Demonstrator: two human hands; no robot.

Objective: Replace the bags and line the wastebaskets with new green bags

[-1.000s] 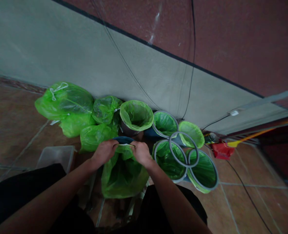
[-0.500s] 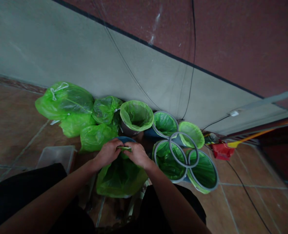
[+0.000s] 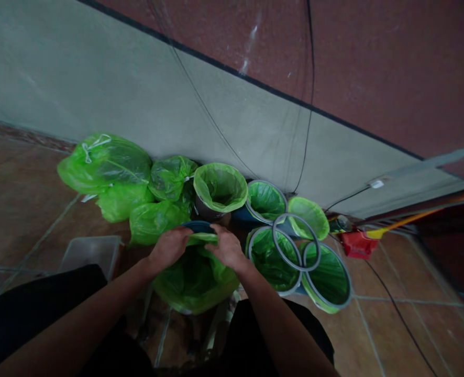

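Observation:
A green plastic bag [image 3: 195, 277] hangs in front of me over a dark blue bucket [image 3: 199, 226]. My left hand [image 3: 169, 246] is closed on the bag's top edge at the left. My right hand [image 3: 226, 247] is closed on the same edge at the right. The two hands are close together, with the gathered rim of the bag between them. The bag's body bulges below my wrists. Most of the bucket is hidden by the bag and my hands.
Several tied green bags [image 3: 106, 170] lie against the wall at the left. Several green-lined buckets [image 3: 220, 188] stand to the right, with a loose grey ring [image 3: 295, 242] on top. A clear plastic box [image 3: 92, 251] sits at the left. Cables, a red object [image 3: 355, 243] and an orange stick lie at the right.
My hands, pressed together half a second ago, have parted slightly along the bag's rim. The bag has shifted a little and sits rounder and lower.

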